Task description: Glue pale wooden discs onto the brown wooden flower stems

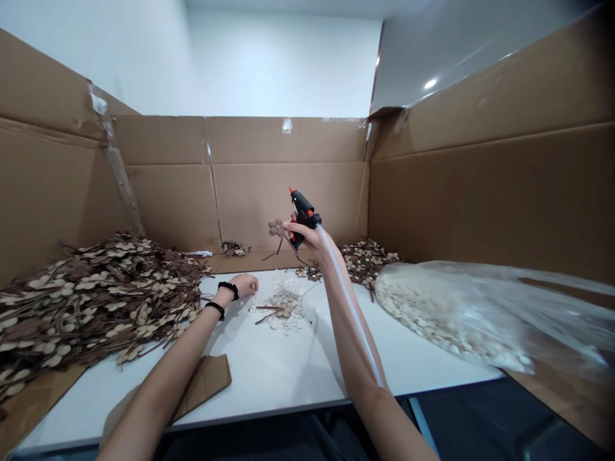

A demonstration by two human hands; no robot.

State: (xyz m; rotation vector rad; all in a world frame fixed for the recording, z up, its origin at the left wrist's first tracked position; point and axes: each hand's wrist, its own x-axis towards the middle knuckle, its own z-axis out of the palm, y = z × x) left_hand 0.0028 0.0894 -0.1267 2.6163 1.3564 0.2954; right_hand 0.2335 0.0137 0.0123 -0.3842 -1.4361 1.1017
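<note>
My right hand (302, 234) is raised above the table, wrapped around a black hot glue gun (303, 206) with an orange nozzle pointing up and left. A long clear glue stick (353, 304) runs from its back end along my forearm. At the tips of the thumb and finger of the same hand is a brown flower (276, 226) with a thin stem. My left hand (245, 284) is low over the white table, fingers curled; what they hold, if anything, is hidden. Just right of it lies a scatter of small pale discs (288, 301) with a few brown sticks (270, 310).
A large heap of brown and cream flowers with stems (115, 288) fills the left side. More such pieces (365, 256) lie back right, beside a clear plastic bag (446, 307) of pale discs. A cardboard piece (206, 384) is under my left forearm. Cardboard walls (288, 186) surround the table (307, 378).
</note>
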